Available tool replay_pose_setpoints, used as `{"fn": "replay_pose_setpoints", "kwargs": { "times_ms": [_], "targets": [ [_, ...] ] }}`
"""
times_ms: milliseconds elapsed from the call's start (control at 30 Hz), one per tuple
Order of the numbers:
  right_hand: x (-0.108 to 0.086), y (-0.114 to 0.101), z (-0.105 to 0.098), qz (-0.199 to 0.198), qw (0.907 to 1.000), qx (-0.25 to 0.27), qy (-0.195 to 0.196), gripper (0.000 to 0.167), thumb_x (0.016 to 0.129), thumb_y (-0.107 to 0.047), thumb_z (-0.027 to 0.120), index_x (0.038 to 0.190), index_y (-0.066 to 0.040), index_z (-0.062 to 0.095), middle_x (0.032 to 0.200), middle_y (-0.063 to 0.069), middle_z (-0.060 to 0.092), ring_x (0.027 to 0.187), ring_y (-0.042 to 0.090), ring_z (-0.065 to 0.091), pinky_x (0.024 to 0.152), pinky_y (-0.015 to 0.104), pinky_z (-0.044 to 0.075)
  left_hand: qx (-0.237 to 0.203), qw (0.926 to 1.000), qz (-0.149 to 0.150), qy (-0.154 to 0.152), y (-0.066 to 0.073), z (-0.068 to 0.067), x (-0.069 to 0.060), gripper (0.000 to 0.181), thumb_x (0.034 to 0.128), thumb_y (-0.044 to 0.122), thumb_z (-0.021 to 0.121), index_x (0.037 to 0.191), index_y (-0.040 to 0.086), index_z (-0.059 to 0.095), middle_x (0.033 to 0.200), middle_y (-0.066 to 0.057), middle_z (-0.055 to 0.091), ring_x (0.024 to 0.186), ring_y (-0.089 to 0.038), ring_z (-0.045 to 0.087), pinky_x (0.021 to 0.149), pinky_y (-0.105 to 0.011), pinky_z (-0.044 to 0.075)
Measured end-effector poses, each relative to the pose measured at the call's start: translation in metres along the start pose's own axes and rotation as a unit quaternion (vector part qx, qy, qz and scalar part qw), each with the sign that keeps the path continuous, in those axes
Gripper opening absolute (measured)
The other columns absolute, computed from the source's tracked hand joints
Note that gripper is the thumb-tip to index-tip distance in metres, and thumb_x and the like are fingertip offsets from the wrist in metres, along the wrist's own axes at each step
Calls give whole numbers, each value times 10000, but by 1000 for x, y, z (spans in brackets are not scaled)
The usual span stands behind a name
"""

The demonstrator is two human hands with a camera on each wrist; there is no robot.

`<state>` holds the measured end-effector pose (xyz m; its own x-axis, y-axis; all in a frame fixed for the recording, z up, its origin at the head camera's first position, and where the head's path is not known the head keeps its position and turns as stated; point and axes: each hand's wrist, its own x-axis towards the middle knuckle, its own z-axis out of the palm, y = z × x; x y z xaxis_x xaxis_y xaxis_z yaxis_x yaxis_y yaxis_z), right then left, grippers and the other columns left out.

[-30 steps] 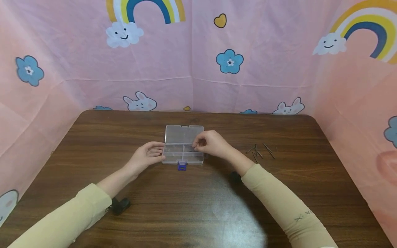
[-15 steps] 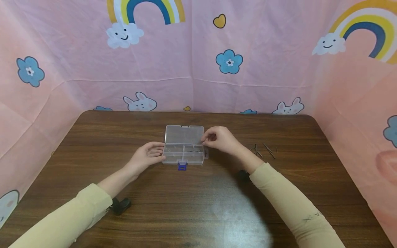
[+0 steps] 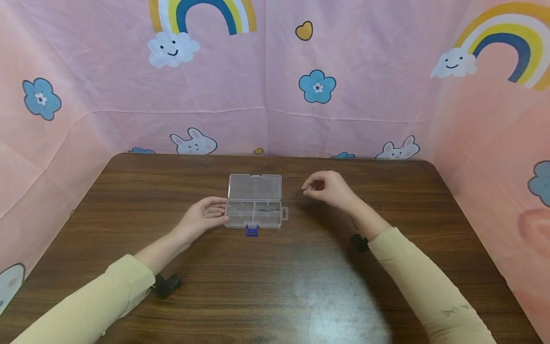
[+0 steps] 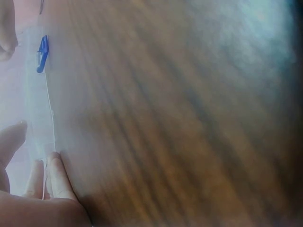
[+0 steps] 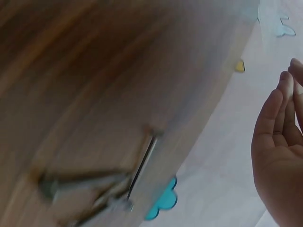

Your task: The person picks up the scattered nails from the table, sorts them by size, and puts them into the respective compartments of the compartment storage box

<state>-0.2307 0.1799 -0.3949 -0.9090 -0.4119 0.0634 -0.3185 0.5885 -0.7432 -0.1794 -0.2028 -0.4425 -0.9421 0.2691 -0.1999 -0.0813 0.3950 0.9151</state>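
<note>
1. Clear plastic compartment box [image 3: 239, 219]: on the table, left of centre, lid [image 3: 255, 187] raised; place unchanged over the last second.
2. Nails in box [image 3: 268, 209]: thin, dark, lying in the far right compartment; they overlap, so the count cannot be told. Marks in the far left compartment are too small to identify.
3. Fittings: blue latch [image 3: 251, 231] at the near edge; clear hang tab [image 3: 285, 213] at the right end, largely covered by the right hand a second ago, now in full view.
4. Left hand [image 3: 204, 213]: holds the box's left end between thumb and fingers, as before.
5. Right hand [image 3: 328, 188]: raised, fingers loosely bent, nothing visible in them. A second ago over the far right compartment, then beside the lid; now well apart, to the right.
6. Loose nails [image 5: 143, 163]: on the table, right of the box; mostly hidden behind the right forearm in the head view, partly blurred in the right wrist view.
7. Brown wood-grain table [image 3: 240, 296]: near edge cut off.
8. Pink printed backdrop [image 3: 361, 43]: behind and at both sides, cut off above.
</note>
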Motion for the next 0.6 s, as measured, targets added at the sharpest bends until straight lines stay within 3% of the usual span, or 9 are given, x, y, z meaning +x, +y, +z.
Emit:
{"fn": "replay_pose_setpoints", "kwargs": {
  "times_ms": [400,600],
  "targets": [
    [-27,23,-40,349,9979,-394,389,124,973,-87,761,1068,-16,797,972,110,769,848,148,671,763,226,553,41,9999,119,-20,2,1,-1,613,1010,143,735,1531,-36,467,1519,-284,541,1399,-413,566,1112,-233,537],
    [-43,35,-58,523,9961,-515,497,119,980,-104,756,1057,-21,793,965,124,761,832,126,671,742,204,548,10,9999,170,-1,1,1,-1,606,1004,136,741,1523,-37,479,1513,-286,550,1388,-417,575,1122,-268,537]
  ]
}}
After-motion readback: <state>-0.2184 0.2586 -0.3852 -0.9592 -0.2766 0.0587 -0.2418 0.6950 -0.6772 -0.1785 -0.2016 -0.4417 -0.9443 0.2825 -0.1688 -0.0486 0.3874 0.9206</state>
